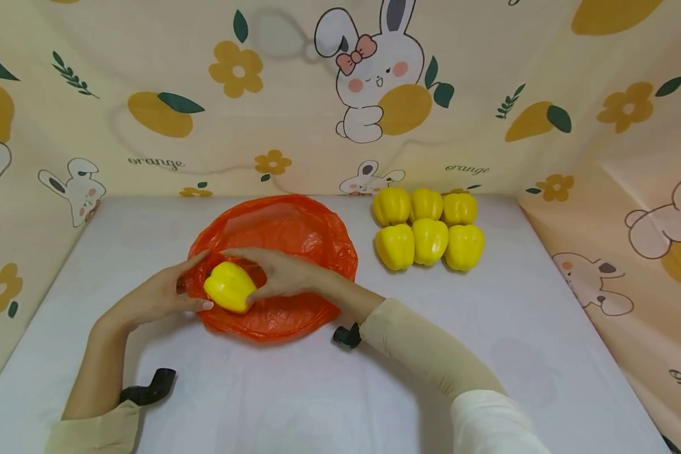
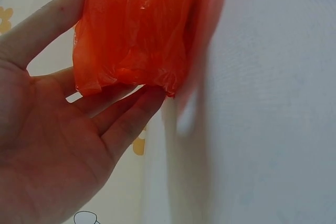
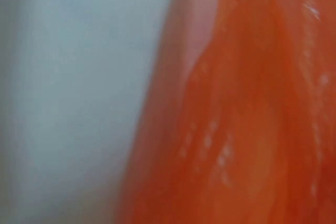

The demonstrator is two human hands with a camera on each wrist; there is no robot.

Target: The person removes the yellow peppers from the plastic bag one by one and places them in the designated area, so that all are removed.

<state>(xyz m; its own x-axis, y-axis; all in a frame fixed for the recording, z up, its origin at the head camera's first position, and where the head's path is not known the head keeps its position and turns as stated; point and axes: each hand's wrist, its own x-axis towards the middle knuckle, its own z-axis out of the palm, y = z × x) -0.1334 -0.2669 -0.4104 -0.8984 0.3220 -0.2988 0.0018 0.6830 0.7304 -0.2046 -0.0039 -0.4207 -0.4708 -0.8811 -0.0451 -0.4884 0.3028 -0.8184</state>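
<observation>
A red-orange plastic bag (image 1: 295, 233) lies spread with its mouth up on the table. My left hand (image 1: 161, 296) holds the bag's left rim, and in the left wrist view the bag film (image 2: 136, 30) hangs between its thumb and fingers. A yellow bell pepper (image 1: 229, 287) sits over the left part of the bag. My right hand (image 1: 280, 274) reaches across the bag and grips this pepper, thumb at its lower right side, other fingers above it. The right wrist view shows only blurred bag film (image 3: 252, 108) and white surface; no hand is visible there.
Several yellow bell peppers (image 1: 428, 230) stand in two rows right of the bag, near the back wall. Printed cloth (image 1: 295, 126) covers the walls around the white table (image 1: 318, 391). Dark wrist-worn pieces (image 1: 150, 388) show beside both forearms.
</observation>
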